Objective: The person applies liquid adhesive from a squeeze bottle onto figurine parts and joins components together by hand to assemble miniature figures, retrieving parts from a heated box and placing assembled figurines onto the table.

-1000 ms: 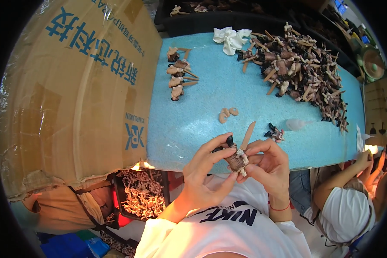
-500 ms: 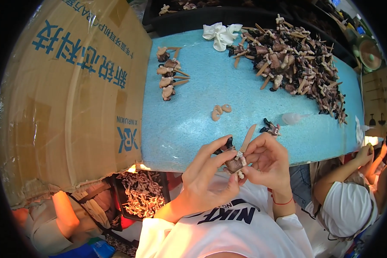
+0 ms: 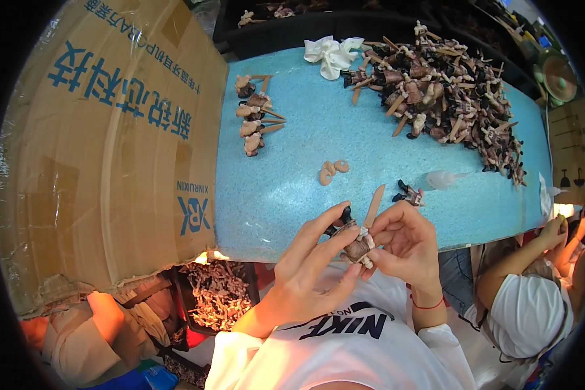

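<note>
Between my hands, at the near edge of the blue table, is a small toy figurine (image 3: pixel 358 248) with a brown body, dark boots and a tan sword (image 3: pixel 374 207) that points away from me. My left hand (image 3: pixel 312 257) grips it around the boots and body. At its other side my right hand (image 3: pixel 406 240) pinches it with thumb and fingers; the exact contact is partly hidden. Just beyond my right hand lies another figurine (image 3: pixel 409 194). A few tan curved pieces (image 3: pixel 325 175) lie farther off, near the table's middle.
A big cardboard box (image 3: pixel 110 156) stands at the left. The blue table (image 3: pixel 273 195) bears a row of figurines (image 3: pixel 251 127), a heap of figurines (image 3: pixel 445 97), crumpled white tissue (image 3: pixel 331 55) and a clear dropper bottle (image 3: pixel 441 179). A bin of parts (image 3: pixel 218 296) and other people flank me.
The figurine has turned and shifted slightly in my fingers, while both hands keep nearly the same place. At the lower left, another person's arm has moved a little.
</note>
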{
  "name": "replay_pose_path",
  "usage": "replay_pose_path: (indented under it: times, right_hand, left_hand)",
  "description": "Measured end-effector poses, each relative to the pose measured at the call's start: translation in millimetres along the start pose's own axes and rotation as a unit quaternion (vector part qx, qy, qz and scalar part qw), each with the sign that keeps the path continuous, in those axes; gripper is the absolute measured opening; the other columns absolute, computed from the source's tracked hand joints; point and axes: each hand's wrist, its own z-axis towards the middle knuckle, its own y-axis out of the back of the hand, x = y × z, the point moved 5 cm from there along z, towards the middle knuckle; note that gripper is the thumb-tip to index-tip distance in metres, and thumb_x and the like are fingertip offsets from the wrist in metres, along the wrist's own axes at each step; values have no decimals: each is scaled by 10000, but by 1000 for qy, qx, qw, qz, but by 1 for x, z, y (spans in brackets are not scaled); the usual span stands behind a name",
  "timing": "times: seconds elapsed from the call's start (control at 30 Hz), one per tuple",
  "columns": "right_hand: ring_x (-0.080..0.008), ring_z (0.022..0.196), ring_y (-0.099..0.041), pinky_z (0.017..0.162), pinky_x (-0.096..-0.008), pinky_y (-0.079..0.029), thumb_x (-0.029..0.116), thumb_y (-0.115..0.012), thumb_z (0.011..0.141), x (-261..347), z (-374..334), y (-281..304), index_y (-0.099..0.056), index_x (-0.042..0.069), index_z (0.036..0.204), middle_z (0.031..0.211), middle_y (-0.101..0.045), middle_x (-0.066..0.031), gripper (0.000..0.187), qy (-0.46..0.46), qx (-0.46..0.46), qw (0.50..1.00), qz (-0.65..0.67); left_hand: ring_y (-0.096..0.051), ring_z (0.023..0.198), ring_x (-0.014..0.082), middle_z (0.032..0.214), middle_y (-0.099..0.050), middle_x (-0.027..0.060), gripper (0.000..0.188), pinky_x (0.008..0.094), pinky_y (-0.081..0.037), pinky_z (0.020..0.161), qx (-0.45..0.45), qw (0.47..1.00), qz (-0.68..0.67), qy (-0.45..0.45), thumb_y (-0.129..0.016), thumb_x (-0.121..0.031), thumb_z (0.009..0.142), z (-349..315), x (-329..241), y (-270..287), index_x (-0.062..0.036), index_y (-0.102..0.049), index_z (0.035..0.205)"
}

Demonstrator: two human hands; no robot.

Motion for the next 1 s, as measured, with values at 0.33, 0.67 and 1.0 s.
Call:
replay_pose_path:
  times: [0.33,0.67,1.0]
  right_hand:
    - [-162,707,-637,547,-231,-544,-80,-566,766,0,-1,-4,-462,-61,938,860,-593,-126,203,5,-10,999,-42]
    - [-152,678,-578,503,-237,-446,5,-714,661,17,-13,-8,-618,13,956,872,-555,-83,311,191,-100,889,-403]
    - [-187,654,-482,514,-266,-411,38,-714,606,16,-17,-17,-609,16,990,900,-534,-80,399,268,-106,805,-518]
  left_hand:
    - [-572,982,309,1172,-503,231,383,368,-506,794,-42,982,-146,115,-604,26,713,-12,19,-11,51,-540,1090]
    - [-541,1006,275,1141,-530,118,367,466,-457,851,-10,605,-726,327,-391,-223,889,-34,53,-53,22,-509,1136]
    - [-479,1079,219,1180,-526,93,357,434,-340,929,28,566,-777,273,-390,-256,892,-31,42,-52,-47,-536,1142]
